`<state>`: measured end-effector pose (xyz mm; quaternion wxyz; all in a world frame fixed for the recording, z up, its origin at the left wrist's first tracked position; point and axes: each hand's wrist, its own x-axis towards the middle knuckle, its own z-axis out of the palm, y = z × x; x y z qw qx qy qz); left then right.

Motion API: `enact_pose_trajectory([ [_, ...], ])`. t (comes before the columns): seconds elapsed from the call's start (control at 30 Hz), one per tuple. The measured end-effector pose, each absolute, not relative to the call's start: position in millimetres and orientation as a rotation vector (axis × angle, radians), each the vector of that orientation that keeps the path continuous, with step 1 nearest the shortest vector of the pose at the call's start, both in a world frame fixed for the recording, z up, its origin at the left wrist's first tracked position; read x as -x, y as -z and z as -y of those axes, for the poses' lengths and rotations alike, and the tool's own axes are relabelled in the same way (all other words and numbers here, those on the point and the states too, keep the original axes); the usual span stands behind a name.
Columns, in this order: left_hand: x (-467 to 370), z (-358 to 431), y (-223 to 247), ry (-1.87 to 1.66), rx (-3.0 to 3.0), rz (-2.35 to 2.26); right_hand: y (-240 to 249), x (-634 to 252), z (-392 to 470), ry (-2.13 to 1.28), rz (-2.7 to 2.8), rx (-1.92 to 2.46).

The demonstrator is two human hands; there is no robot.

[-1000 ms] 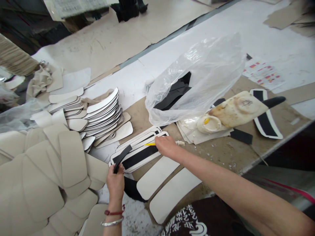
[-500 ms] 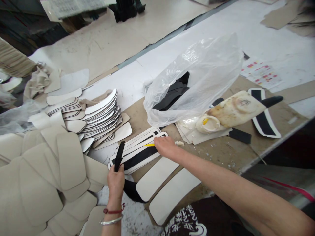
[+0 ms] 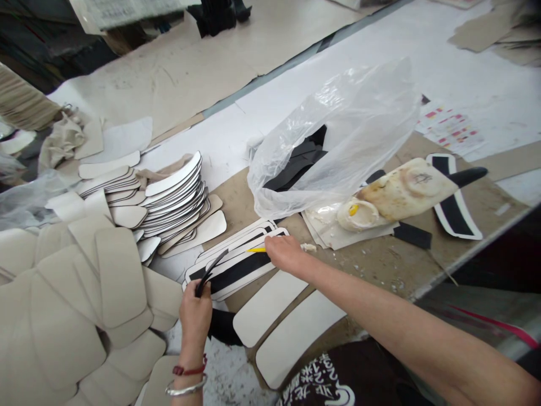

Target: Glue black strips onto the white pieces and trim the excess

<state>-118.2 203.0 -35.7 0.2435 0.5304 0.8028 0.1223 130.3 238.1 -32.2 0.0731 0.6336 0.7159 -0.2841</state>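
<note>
My left hand (image 3: 195, 309) pinches a few thin black strips (image 3: 211, 269), which stick up over the left end of a stack of white-edged pieces (image 3: 243, 270). The top piece of that stack carries a long black strip. My right hand (image 3: 284, 255) is closed round a yellow tool (image 3: 256, 249) with its tip pointing left over the stack; a whitish end of it shows behind the hand. Two plain cream pieces (image 3: 300, 338) lie just in front of the stack. More black material (image 3: 225, 327) is beside my left wrist.
A plastic bag (image 3: 359, 124) with black pieces lies behind the stack. Right of it are a stained glue bottle (image 3: 406, 189) and a white piece with a black centre (image 3: 469, 220). Fanned cream pieces (image 3: 173, 197) and large beige pieces (image 3: 51, 310) cover the left side.
My left hand has shifted slightly left and turned, so the black strips now show edge-on and lean to the right. My right hand has hardly moved.
</note>
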Motion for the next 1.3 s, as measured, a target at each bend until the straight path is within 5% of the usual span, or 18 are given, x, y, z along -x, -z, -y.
enact_pose_trajectory([
  [1.07,119,-173,29,-0.573,-1.12,-2.524,31,-122,-237,0.729,-2.091,-1.809],
  [1.3,93,-177,-13,-0.959,-0.484,-1.628,35,-119,-235,0.688,-2.095,-1.779],
])
